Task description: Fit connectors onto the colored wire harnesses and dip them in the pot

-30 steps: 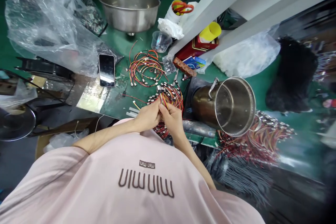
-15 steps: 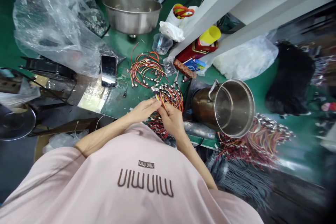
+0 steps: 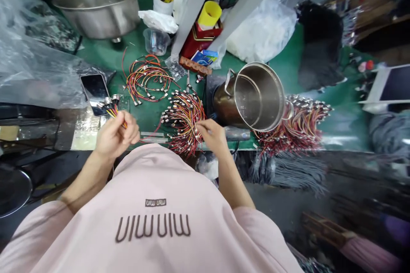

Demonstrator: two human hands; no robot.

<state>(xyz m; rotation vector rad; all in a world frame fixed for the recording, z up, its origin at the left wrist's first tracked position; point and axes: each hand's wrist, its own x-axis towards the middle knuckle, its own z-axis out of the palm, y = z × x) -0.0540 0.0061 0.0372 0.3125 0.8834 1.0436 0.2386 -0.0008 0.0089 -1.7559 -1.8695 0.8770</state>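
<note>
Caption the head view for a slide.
Left hand holds a small wire bundle; right hand touches a larger wire heap beside a steel pot.

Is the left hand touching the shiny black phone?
Apart. The head view shows a gap between the left hand and the phone. Only the wire bundle held in that hand reaches toward the phone.

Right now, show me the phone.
In the head view, the phone lies left of centre, just beyond the left hand and the wire bundle it holds, beside the plastic sheeting.
</note>
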